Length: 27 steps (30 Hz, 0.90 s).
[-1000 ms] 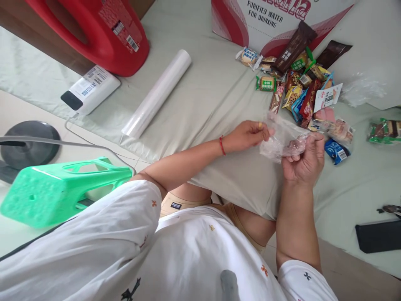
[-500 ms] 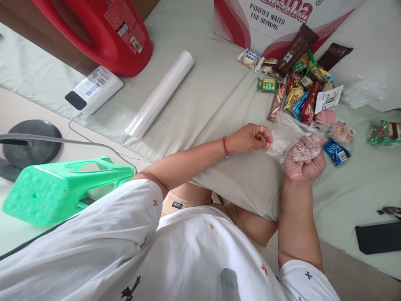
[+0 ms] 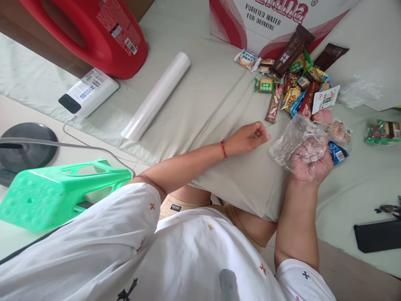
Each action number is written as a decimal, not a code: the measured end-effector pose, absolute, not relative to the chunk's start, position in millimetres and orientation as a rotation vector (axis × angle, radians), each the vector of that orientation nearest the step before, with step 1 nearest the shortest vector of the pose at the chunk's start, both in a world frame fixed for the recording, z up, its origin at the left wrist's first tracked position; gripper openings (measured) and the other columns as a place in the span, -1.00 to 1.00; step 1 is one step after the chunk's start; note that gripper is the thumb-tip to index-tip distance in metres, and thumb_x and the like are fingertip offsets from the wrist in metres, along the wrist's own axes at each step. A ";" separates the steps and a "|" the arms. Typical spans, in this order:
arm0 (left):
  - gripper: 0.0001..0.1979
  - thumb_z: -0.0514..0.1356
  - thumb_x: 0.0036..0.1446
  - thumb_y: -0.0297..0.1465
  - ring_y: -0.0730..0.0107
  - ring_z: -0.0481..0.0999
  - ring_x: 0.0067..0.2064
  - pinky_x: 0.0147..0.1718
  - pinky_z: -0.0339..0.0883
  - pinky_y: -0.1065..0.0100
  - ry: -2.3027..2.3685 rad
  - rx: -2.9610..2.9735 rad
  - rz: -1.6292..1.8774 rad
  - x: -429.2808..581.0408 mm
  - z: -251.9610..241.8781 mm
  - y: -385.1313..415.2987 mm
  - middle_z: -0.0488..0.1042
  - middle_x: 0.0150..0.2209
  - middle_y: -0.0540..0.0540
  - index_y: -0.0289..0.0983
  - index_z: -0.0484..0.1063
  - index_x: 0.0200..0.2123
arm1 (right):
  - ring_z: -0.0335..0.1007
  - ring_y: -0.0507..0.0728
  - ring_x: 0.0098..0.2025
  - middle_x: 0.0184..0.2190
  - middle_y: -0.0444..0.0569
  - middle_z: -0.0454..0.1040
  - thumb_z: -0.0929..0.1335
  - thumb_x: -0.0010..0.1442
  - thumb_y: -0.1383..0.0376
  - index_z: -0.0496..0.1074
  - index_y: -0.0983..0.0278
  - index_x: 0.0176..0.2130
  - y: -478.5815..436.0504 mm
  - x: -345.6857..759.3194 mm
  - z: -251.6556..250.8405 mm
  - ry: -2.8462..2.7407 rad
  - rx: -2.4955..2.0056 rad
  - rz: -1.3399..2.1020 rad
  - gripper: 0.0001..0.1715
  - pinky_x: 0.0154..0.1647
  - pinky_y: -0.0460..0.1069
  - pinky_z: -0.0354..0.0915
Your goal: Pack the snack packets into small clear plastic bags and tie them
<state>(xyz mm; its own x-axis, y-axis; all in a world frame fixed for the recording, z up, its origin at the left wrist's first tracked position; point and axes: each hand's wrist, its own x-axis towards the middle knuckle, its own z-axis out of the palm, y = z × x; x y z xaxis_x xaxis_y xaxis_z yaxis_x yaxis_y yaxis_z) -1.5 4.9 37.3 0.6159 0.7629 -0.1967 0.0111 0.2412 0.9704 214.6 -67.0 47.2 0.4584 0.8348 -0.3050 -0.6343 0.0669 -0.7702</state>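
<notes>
My right hand (image 3: pixel 315 167) has its fingers curled in a crumpled clear plastic bag (image 3: pixel 286 142). The film covers most of these fingers, so I cannot tell whether they are inside the bag or around it. To the left, my left hand (image 3: pixel 247 138), with a ring and a red wrist cord, hovers over the cloth apart from the bag. Its fingers are loosely bent, with nothing visible between them. Beyond the bag lies a pile of wrapped snacks (image 3: pixel 308 90). A blue packet (image 3: pixel 337 153) and a clear-wrapped snack (image 3: pixel 340 131) sit beside my right hand.
A clear plastic roll (image 3: pixel 156 96) lies on the cloth-covered table, with a red jug (image 3: pixel 125 50) and a white device (image 3: pixel 90 92) farther left. A water carton (image 3: pixel 228 25) stands behind the snacks. At right are another snack (image 3: pixel 384 131) and a black phone-like object (image 3: pixel 377 236).
My left hand has let go of the plastic bag's edge. My right hand has shifted slightly right with the bag, which now hangs spread toward the left.
</notes>
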 end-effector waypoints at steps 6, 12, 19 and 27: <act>-0.73 0.37 0.19 -0.41 0.58 0.38 -0.39 -0.34 0.28 0.44 0.718 1.292 0.498 3.6 30.7 -1.9 0.53 -0.24 -0.03 -0.34 0.42 -0.09 | -0.37 -0.08 -0.60 -0.60 -0.30 0.00 0.49 0.14 0.29 0.18 0.20 -0.46 -75.4 169.6 53.6 -0.315 -0.775 1.242 -0.60 -0.72 -0.16 -0.27; -0.72 0.40 0.15 -0.35 0.54 0.40 -0.38 -0.34 0.26 0.43 0.757 1.358 0.500 0.4 29.2 1.0 0.48 -0.34 0.03 -0.33 0.43 -0.15 | -0.38 -0.08 -0.65 -0.61 -0.28 0.07 0.32 0.32 0.31 0.22 0.19 -0.43 -78.0 175.5 55.6 -0.225 -0.675 1.141 -0.72 -0.72 -0.10 -0.16; -0.69 0.40 0.15 -0.25 0.49 0.44 -0.36 -0.33 0.27 0.42 0.710 1.439 0.427 4.2 25.1 -2.5 0.55 -0.36 0.00 -0.34 0.52 -0.14 | -0.49 -0.09 -0.62 -0.58 -0.32 -0.04 0.41 0.20 0.28 0.22 0.18 -0.42 -79.7 168.2 60.3 -0.290 -0.763 1.035 -0.72 -0.72 -0.10 -0.27; -0.95 0.30 0.14 -0.56 0.55 0.41 -0.44 -0.38 0.26 0.46 0.651 1.139 0.430 16.1 42.0 -16.7 0.52 -0.47 0.04 -0.34 0.49 -0.33 | -0.37 -0.08 -0.60 -0.60 -0.32 -0.01 0.55 0.02 0.14 0.20 0.16 -0.45 -74.3 159.8 64.0 -0.404 -0.889 1.173 -0.53 -0.70 -0.12 -0.23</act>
